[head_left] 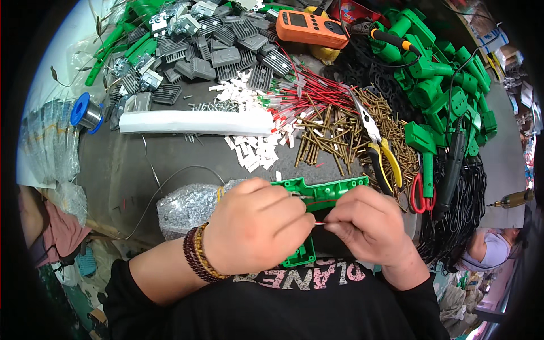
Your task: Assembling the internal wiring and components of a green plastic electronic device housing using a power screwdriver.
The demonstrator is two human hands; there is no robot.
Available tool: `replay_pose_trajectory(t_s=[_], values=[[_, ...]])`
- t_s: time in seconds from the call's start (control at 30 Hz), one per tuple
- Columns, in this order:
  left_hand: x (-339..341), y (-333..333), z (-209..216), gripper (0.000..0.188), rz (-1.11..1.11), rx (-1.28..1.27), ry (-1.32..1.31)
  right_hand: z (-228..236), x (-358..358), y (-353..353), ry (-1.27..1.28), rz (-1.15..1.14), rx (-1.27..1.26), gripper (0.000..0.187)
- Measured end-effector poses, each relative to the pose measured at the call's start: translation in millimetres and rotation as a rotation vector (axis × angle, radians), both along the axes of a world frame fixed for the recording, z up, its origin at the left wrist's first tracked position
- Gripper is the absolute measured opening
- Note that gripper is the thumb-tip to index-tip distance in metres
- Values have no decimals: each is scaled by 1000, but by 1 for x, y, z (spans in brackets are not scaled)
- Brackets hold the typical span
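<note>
My left hand (pixel 258 224), with beaded bracelets on its wrist, is closed in a pinch. Its fingertips meet one end of a short, thin wire (pixel 320 223) that looks red and white. The thumb and forefinger of my right hand (pixel 368 226) pinch the other end, so the wire spans the small gap between them. Just behind and beneath both hands lies a green plastic housing half (pixel 323 190), open side up, partly hidden by my fingers. A thin red lead (pixel 324 202) crosses it. Bubble wrap (pixel 187 209) sits beside my left hand.
Brass-coloured screws (pixel 334 136), red wires (pixel 323 85) and white pieces (pixel 258 150) lie beyond my hands. Yellow-handled pliers (pixel 377 141) rest on the screws. Grey finned blocks (pixel 226 56), an orange meter (pixel 311 28), green housings (pixel 430 68), black cables (pixel 462 195) and a solder spool (pixel 88 113) surround them.
</note>
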State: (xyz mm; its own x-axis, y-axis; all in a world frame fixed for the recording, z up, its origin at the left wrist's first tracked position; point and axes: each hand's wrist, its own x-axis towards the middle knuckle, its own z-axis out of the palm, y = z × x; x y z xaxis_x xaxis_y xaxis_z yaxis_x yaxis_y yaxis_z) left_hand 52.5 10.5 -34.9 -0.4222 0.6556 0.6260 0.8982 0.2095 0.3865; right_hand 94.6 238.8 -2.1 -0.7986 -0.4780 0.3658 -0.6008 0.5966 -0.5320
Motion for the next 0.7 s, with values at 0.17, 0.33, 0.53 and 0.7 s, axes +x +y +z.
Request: replay_pose_trajectory(t_s=[0.17,0.33,0.53,0.7], values=[[15,2,10,16,152,-80,220,0,7,-4,-165,-30,-63,15],[21,11,11,18,167,-166,-8,2,13,-3,-46,-4,82,17],[26,14,12,16,160,-100,-87,4,16,-1,-138,26,122,14],[25,13,11,17,180,-119,90,12,11,-2,-722,-103,-271,20]])
